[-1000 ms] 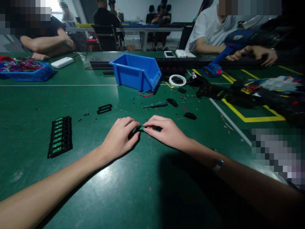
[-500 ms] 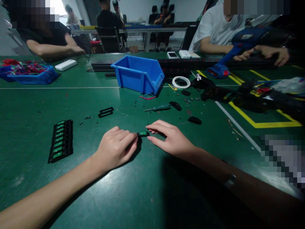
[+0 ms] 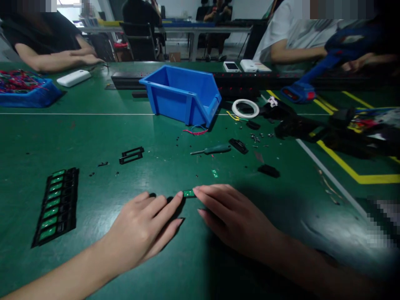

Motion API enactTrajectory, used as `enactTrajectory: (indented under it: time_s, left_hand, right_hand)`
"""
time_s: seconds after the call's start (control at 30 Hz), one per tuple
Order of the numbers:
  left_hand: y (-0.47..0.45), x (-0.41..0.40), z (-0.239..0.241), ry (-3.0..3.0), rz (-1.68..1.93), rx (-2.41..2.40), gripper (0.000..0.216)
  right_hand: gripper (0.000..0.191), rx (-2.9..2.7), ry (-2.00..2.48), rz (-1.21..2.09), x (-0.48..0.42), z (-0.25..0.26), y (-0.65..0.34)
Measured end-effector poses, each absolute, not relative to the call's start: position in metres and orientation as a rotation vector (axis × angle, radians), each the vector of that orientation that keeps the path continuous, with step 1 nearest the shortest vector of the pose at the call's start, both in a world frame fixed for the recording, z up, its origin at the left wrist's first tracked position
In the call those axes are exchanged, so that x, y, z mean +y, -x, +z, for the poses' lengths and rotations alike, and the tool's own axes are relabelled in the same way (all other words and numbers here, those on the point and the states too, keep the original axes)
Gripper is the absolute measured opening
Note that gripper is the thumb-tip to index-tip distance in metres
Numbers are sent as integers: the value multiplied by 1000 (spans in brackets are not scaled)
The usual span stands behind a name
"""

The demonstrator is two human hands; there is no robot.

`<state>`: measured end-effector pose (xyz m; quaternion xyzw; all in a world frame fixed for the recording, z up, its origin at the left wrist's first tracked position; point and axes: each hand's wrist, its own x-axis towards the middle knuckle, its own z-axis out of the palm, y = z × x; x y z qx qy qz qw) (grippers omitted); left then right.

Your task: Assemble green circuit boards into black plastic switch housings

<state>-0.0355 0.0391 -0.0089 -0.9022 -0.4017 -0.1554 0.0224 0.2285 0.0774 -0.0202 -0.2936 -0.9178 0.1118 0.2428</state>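
A small green circuit board in a black frame (image 3: 188,193) lies low over the table between my two hands. My left hand (image 3: 137,227) has its index fingertip on the left end, with the thumb stretched out below. The fingertips of my right hand (image 3: 239,221), held close together, press on the right end; its thumb sits lower, apart from the piece. Just beyond the right hand is a loose green board (image 3: 214,173). To the left lies a black strip (image 3: 56,204) carrying several green boards. A screwdriver (image 3: 215,149) rests farther back.
A blue bin (image 3: 175,100) stands mid-table, beside a white ring (image 3: 245,108). Black frames (image 3: 131,155), screws (image 3: 254,136) and black parts (image 3: 269,170) lie about. Co-workers sit across the table, near a blue power drill (image 3: 312,79) and a tray of wires (image 3: 28,93).
My right fingers have moved in onto the framed board's right end. My left thumb has come away from the index finger. A loose green board now shows beyond my right hand. The view has shifted.
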Motion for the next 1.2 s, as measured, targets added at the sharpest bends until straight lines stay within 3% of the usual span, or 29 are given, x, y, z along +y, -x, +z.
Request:
enactTrajectory:
  time_s: [0.23,1.2]
  left_hand:
    - [34,36,-11,2826,-470,-1279,58]
    - [34,36,-10,2873,-435,-1282,53]
  right_hand:
    - [48,-2485,911,375,80,-22,-226]
    - [38,-2476,891,387,81,-20,-225]
